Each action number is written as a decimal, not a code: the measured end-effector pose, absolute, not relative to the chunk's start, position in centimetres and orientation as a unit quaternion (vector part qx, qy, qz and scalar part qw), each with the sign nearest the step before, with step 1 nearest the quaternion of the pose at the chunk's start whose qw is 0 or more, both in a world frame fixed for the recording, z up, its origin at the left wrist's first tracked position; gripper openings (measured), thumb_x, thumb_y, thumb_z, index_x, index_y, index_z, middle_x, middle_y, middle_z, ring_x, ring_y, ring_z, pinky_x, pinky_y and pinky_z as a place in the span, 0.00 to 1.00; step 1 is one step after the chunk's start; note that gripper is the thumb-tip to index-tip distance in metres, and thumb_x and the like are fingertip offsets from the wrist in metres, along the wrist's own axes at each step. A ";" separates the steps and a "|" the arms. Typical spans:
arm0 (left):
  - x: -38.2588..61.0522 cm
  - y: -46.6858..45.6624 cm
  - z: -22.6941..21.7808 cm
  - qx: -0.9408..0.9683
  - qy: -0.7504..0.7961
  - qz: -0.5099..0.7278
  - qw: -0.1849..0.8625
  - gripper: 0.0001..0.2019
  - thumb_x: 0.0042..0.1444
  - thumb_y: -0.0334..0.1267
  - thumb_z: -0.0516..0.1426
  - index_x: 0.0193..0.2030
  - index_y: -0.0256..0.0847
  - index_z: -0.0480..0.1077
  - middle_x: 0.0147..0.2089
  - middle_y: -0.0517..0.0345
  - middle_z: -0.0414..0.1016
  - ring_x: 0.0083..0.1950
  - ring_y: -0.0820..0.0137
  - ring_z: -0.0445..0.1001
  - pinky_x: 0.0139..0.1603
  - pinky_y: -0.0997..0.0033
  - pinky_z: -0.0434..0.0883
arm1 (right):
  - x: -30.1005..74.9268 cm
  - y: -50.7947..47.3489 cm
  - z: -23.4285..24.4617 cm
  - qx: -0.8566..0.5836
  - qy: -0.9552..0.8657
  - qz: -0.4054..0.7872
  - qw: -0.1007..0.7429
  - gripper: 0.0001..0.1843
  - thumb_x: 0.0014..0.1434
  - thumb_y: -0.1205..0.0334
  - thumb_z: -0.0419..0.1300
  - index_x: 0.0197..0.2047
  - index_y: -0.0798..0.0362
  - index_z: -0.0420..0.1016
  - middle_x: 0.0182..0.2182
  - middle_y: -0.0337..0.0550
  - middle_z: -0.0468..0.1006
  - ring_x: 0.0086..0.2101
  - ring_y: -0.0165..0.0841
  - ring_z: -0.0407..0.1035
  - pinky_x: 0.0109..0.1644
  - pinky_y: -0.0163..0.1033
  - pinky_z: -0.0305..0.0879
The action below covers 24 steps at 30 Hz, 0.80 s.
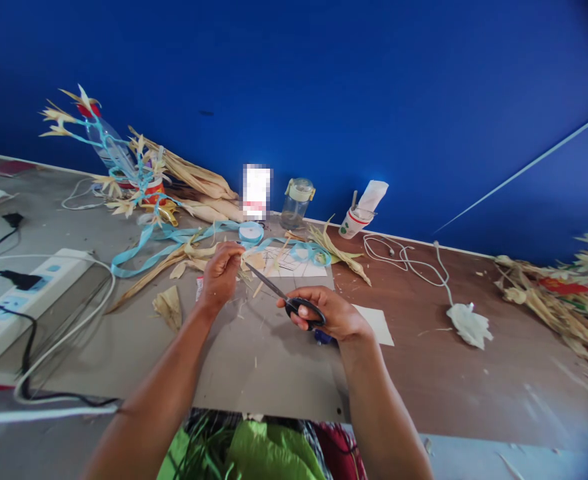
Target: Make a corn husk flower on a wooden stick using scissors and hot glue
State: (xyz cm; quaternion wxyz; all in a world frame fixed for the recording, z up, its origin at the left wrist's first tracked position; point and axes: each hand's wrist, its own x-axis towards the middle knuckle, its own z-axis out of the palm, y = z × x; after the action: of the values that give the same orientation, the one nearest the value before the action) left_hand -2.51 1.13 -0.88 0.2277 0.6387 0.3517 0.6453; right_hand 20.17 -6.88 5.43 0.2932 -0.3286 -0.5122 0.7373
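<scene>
My right hand [331, 313] grips the black handles of a pair of scissors [274, 288]; the blades point up and left toward my left hand. My left hand [221, 270] is closed in a pinch on a small pale piece of dried husk [253, 259] just above the blade tips. Both hands hover over a grey board [254, 353] on the table. Loose husk pieces [168, 305] and a light blue ribbon [144, 257] lie to the left of my left hand. A roll of blue ribbon [251, 232] sits just beyond it.
A white power strip [19, 300] with cables lies at left. Husk flowers in a bottle [109, 150] stand at back left, a glass jar [297, 202] and a paper cup [354, 221] by the blue wall. A white cable [409, 260] and husk pile [569, 300] lie right.
</scene>
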 end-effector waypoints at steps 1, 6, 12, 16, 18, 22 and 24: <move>-2.5 1.1 -0.9 0.638 0.348 0.648 0.229 0.06 0.56 0.35 0.54 0.35 0.46 0.72 0.37 0.58 0.73 0.45 0.68 0.71 0.50 0.64 0.67 | 20.2 -6.9 5.5 -0.333 -0.516 0.734 0.289 0.28 0.46 0.46 0.67 0.43 0.60 0.75 0.20 0.35 0.67 0.21 0.23 0.57 0.26 0.32 0.47; -2.7 1.3 -1.2 0.615 0.355 0.660 0.245 0.05 0.54 0.35 0.56 0.35 0.45 0.72 0.37 0.58 0.73 0.43 0.68 0.71 0.47 0.67 0.68 | 20.9 -7.3 6.1 -0.310 -0.543 0.732 0.270 0.29 0.47 0.46 0.67 0.45 0.60 0.74 0.22 0.37 0.69 0.23 0.24 0.60 0.26 0.32 0.49; -2.6 1.4 -1.4 0.605 0.378 0.655 0.250 0.05 0.54 0.38 0.56 0.34 0.44 0.72 0.36 0.57 0.73 0.44 0.68 0.71 0.48 0.66 0.68 | 21.3 -7.2 6.1 -0.320 -0.532 0.722 0.304 0.29 0.49 0.45 0.66 0.45 0.60 0.73 0.21 0.37 0.68 0.23 0.24 0.58 0.26 0.31 0.48; -2.6 1.3 -1.1 0.626 0.365 0.655 0.215 0.06 0.57 0.39 0.54 0.35 0.44 0.72 0.36 0.57 0.73 0.43 0.68 0.71 0.47 0.65 0.68 | 21.0 -7.1 6.1 -0.363 -0.518 0.717 0.293 0.29 0.47 0.44 0.66 0.44 0.59 0.74 0.20 0.36 0.67 0.22 0.24 0.58 0.24 0.31 0.46; -2.5 1.1 -0.8 0.640 0.356 0.652 0.195 0.05 0.57 0.38 0.54 0.35 0.44 0.72 0.35 0.57 0.73 0.43 0.68 0.70 0.47 0.64 0.68 | 20.8 -7.2 6.1 -0.367 -0.512 0.720 0.291 0.31 0.45 0.43 0.67 0.44 0.60 0.74 0.20 0.36 0.68 0.22 0.24 0.58 0.24 0.31 0.45; -2.4 0.9 -0.3 0.661 0.360 0.639 0.159 0.05 0.58 0.37 0.54 0.35 0.44 0.71 0.34 0.56 0.73 0.42 0.67 0.70 0.47 0.62 0.68 | 20.6 -7.2 6.2 -0.377 -0.504 0.719 0.296 0.31 0.45 0.43 0.67 0.44 0.60 0.74 0.20 0.36 0.68 0.22 0.23 0.58 0.25 0.31 0.47; -2.4 0.9 -0.2 0.669 0.359 0.634 0.147 0.05 0.58 0.37 0.54 0.35 0.43 0.71 0.34 0.56 0.73 0.41 0.68 0.70 0.48 0.62 0.68 | 20.5 -7.3 6.3 -0.376 -0.505 0.718 0.297 0.31 0.45 0.43 0.67 0.44 0.60 0.74 0.20 0.35 0.68 0.22 0.23 0.58 0.25 0.31 0.48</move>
State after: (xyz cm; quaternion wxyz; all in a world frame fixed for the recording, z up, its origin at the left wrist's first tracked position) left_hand -2.41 0.90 -0.25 0.1470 0.6686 0.3589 0.6345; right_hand 20.52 -7.26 6.30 0.2971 -0.3760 -0.5047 0.7181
